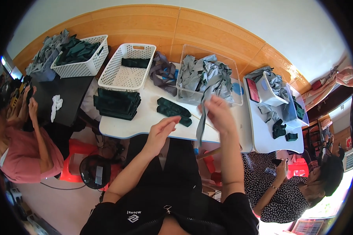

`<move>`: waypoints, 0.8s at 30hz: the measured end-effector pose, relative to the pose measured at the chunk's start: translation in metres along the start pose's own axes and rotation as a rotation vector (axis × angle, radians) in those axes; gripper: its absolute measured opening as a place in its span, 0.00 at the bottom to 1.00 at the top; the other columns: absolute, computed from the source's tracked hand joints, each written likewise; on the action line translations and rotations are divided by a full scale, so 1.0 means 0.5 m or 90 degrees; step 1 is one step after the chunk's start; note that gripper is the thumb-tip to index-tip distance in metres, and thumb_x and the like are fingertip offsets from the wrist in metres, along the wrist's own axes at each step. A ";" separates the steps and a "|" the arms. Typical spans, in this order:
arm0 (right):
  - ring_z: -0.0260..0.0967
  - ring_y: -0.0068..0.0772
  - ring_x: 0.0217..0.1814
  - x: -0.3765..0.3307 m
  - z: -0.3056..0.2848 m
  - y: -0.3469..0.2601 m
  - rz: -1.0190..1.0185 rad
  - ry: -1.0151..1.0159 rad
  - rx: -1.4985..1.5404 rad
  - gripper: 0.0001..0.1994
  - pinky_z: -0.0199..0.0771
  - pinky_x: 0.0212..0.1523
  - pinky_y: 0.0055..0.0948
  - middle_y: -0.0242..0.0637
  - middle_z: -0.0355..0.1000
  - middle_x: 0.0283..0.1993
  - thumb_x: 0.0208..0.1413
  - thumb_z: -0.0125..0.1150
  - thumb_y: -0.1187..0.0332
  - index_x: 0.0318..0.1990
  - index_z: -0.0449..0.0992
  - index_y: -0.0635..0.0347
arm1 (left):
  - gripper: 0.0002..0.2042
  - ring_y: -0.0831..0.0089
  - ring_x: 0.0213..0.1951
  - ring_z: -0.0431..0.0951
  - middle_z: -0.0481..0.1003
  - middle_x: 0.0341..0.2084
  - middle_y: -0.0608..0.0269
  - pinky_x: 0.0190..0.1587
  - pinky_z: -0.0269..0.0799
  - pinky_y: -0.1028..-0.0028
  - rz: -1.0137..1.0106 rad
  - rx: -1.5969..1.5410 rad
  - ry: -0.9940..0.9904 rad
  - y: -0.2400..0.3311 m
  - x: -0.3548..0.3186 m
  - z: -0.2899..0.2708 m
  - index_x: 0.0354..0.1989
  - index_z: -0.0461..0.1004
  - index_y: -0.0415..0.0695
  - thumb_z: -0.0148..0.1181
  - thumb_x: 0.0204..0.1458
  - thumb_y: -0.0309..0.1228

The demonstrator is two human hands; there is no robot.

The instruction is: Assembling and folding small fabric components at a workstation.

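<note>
the grey strip [201, 130] is long, narrow and limp, a smooth cloth with a faint sheen, and it hangs just in front of the clear plastic bin [185, 97], whose straight, see-through walls hold a loose, crumpled heap of similar grey cloth [208, 72]. left of the bin lies a soft purple-grey cloth bundle [161, 74], and beyond that a stiff white basket [145, 84] punched with small holes, a dark green roll [135, 63] inside it. toward the person from that basket, left of the bin, sits a neat stack [115, 104] of dark green, velvety-looking pieces, and between the stack and the bin two flat dark green strips [174, 112] with angled ends lie side by side on the smooth white table [147, 117]. the person's right hand [217, 113] is raised before the front wall of the bin, forearm upright and fingers curled, a little blurred; thumb and fingers look pinched together on the strip. the left hand [161, 134] is lower, to the left of the bin, fingers loosely bent, palm turned inward, nothing visible in its grasp. the grey strip runs along the left side of the right hand, its lower end dangling below the fingers; where its upper end finishes against the heap, i can't tell.
</note>
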State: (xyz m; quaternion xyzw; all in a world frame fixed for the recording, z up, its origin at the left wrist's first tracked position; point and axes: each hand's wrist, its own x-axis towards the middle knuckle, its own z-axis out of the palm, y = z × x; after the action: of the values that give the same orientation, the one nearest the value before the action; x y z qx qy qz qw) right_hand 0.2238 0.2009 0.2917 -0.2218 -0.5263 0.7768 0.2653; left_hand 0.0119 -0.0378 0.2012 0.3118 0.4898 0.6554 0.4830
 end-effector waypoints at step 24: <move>0.83 0.23 0.56 -0.138 0.158 0.430 0.034 0.142 -0.213 0.09 0.81 0.59 0.28 0.31 0.89 0.55 0.85 0.84 0.73 0.57 0.96 0.74 | 0.11 0.79 0.48 0.89 0.94 0.50 0.66 0.59 0.84 0.72 -0.044 -0.017 0.168 -0.132 -0.004 -0.164 0.65 0.96 0.35 0.81 0.83 0.28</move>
State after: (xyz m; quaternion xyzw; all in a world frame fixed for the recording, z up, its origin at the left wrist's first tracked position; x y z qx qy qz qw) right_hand 0.1888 0.0354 0.1226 -0.3612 -0.6091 0.6563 0.2604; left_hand -0.0384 -0.0641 0.1126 0.1991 0.5507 0.6805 0.4406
